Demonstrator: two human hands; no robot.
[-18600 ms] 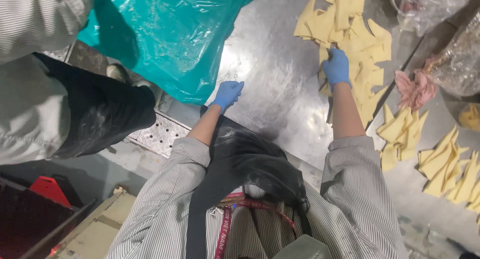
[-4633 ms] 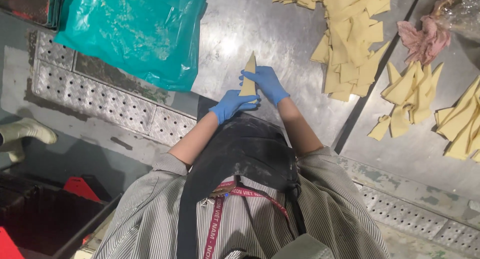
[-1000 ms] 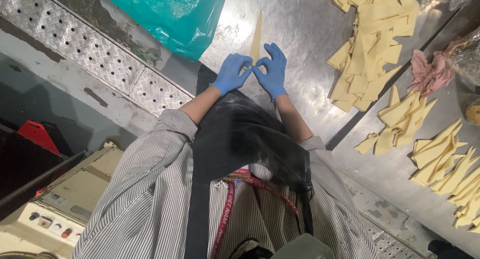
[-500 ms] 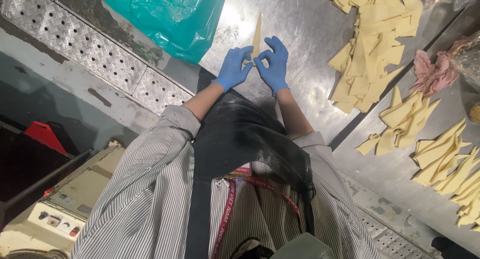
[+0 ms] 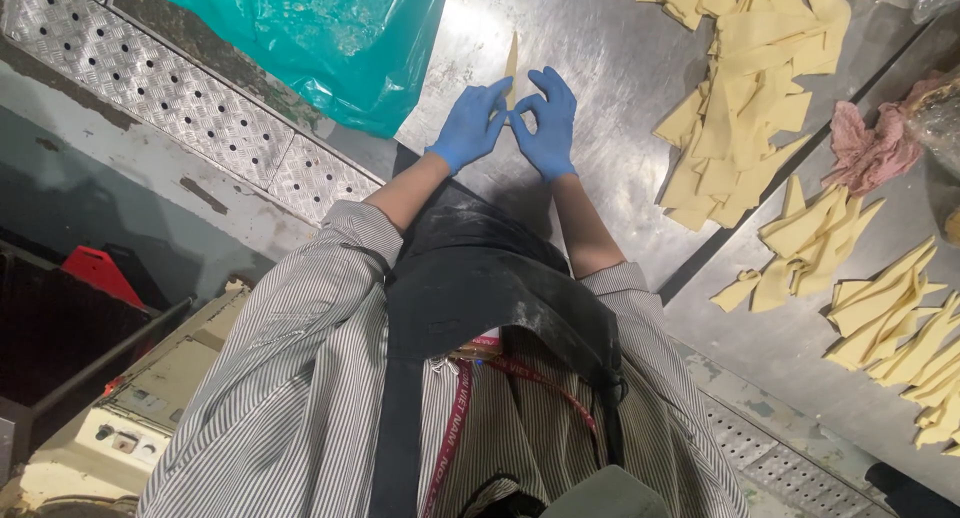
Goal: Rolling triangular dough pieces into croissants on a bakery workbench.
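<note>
Dough strip, thin, pale yellow, stands on edge on steel bench, near bench's front edge, just right of teal plastic bag. Left hand and right hand, both in blue gloves, meet at strip's lower end; fingertips pinch it from both sides, other fingers spread. Heap of cut dough triangles well to right, toward bench's far side. Pink rag beyond heap. More dough pieces on adjoining surface at right.
</note>
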